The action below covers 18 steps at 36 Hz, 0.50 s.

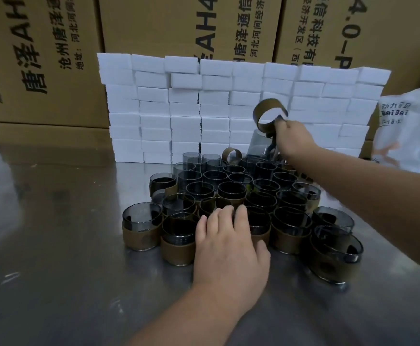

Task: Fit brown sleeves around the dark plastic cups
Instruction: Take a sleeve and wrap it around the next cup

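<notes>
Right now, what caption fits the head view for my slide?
Right hand holds a brown sleeve above the crowded dark cups; left hand rests on the front ones.

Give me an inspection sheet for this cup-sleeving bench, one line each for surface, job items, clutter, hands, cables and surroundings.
Surface: shiny metal table, with the cups clustered mid-table.
Job's things: sleeved cups fill the near side of the cluster; bare cups stand behind; a loose sleeve lies on the back cups.
Clutter: nothing seen.
Hands: left hand rests on the near cups with relaxed fingers; right hand pinches a raised sleeve; a tilted cup sits just under it, grip on it unclear.
Cables: nothing seen.
Surroundings: white blocks stacked like a wall; cardboard boxes beyond; white bag at right.
</notes>
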### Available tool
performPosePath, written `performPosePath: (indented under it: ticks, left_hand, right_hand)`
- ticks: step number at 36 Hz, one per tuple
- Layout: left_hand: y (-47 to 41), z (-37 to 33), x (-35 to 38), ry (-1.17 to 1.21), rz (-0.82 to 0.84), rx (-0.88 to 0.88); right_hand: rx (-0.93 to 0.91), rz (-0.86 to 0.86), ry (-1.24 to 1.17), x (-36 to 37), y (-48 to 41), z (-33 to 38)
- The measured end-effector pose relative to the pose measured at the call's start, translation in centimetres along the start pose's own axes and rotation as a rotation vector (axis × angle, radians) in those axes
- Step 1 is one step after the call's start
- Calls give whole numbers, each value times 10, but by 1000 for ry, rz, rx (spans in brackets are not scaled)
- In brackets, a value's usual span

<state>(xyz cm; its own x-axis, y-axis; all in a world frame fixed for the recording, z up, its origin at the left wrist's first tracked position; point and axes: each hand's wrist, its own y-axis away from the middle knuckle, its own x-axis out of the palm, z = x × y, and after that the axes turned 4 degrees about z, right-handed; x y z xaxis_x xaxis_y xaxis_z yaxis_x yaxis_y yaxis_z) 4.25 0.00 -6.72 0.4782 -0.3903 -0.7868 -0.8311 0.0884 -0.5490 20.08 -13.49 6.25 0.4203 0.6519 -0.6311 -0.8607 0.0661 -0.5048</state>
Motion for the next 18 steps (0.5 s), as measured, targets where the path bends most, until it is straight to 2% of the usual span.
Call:
performPosePath:
  ticks: [2,5,9,12,18]
  left_hand:
    - [-1,0,1,38,-36,-21]
    - [-1,-1,-2,83,-102,-34]
    - [-1,-6,-9,130,-198,-60]
    - [0,-7,-12,219,-262,-64]
    - [3,-8,-17,410,-347,50]
  right_hand:
    - [59,-13,-291,-7,17,9]
    - [195,-24,-566,-15,54,20]
    - [336,135,-1043,-12,115,28]
    - [355,198,-1213,-9,150,25]
    - [335,200,-1365,-16,180,21]
